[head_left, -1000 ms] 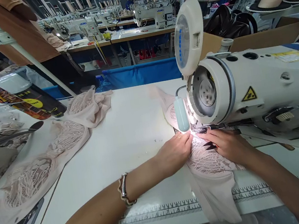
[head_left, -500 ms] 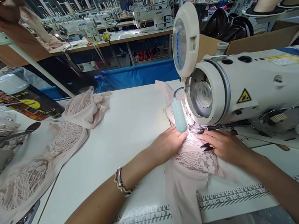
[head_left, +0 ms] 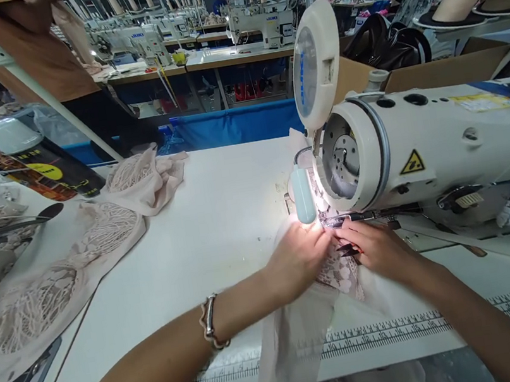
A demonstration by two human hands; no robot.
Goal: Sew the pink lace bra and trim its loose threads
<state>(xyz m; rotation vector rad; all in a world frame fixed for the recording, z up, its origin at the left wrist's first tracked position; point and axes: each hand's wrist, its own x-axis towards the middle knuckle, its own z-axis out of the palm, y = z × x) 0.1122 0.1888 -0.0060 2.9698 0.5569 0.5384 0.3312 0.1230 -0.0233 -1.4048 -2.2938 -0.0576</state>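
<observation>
A white sewing machine (head_left: 424, 140) stands at the right of the white table (head_left: 221, 221), its small lamp (head_left: 303, 195) lit. A pale pink lace garment (head_left: 338, 268) lies under the needle and hangs over the table's front edge. My left hand (head_left: 300, 254) lies flat on the fabric just left of the needle, fingers stretched out. My right hand (head_left: 378, 248) presses the fabric from the right, next to a small dark snipper (head_left: 347, 248); whether it grips the snipper is unclear. A bracelet is on my left wrist.
A pile of pink lace pieces (head_left: 76, 249) lies across the table's left side. A printed ruler strip (head_left: 381, 330) runs along the front edge. A person in a brown top (head_left: 42, 50) stands at the back left. Rows of sewing machines (head_left: 258, 21) fill the hall behind.
The lace garment has fed further under the needle, and more of it now hangs bunched over the front edge. Both hands stayed by the needle.
</observation>
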